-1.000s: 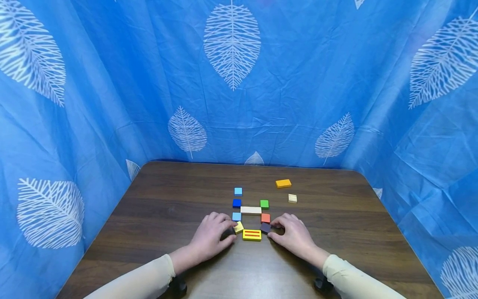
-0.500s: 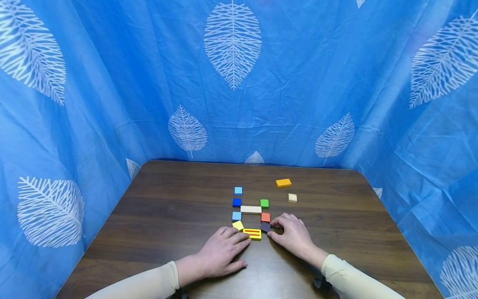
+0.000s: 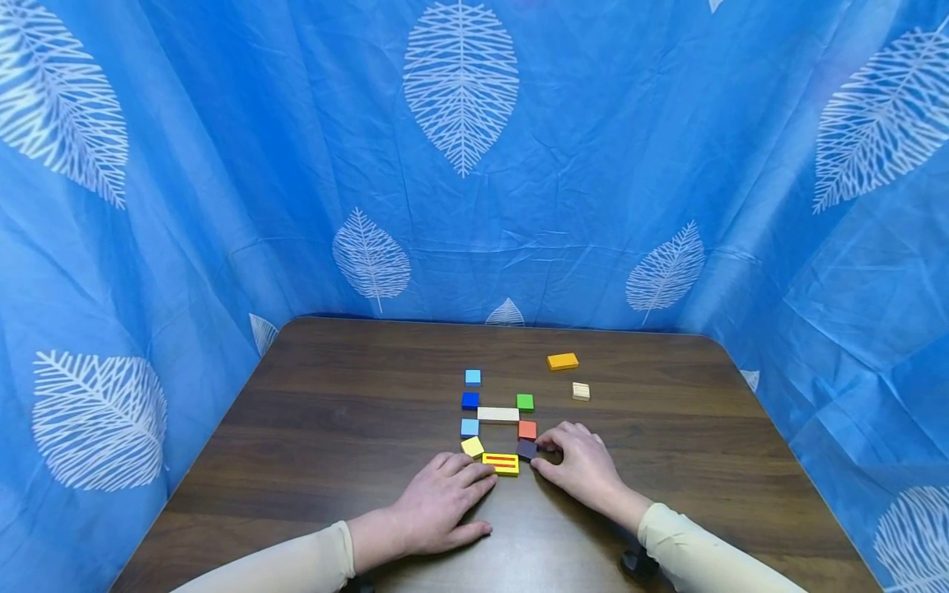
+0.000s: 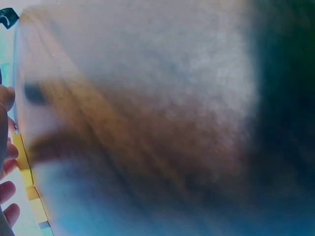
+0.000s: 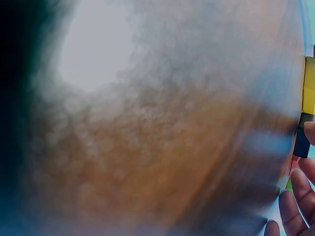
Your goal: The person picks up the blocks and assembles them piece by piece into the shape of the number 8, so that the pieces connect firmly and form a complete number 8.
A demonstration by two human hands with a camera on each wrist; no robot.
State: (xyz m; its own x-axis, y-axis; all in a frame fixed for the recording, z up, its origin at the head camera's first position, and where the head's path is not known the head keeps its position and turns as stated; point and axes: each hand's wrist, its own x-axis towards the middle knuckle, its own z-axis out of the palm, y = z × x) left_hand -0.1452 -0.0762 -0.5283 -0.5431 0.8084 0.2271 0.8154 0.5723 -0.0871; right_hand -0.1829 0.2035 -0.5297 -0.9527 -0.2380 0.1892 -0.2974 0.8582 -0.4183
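My left hand (image 3: 441,506) lies palm down with its fingers extended, the fingertips touching the left end of a yellow block with red stripes (image 3: 502,464). My right hand (image 3: 582,465) holds a dark square block (image 3: 527,450) at its right side between curled thumb and index finger. In the right wrist view the thumb meets that dark block (image 5: 302,140), beside the yellow one (image 5: 309,86). A tilted pale-yellow block (image 3: 472,447) sits at the striped block's upper left. Light blue (image 3: 469,428) and red-orange (image 3: 527,431) blocks stand above on either side.
A long cream block (image 3: 498,415) bridges between a dark blue block (image 3: 470,400) and a green block (image 3: 525,403). Another light blue block (image 3: 473,377) is farther back. An orange block (image 3: 563,361) and a small striped wooden block (image 3: 581,391) lie apart at right on the brown table (image 3: 334,395).
My left hand has let go of the pale-yellow block and moved right and nearer, fingers now extended at the striped block. The pale-yellow block's tilt has changed. My right hand has stayed put.
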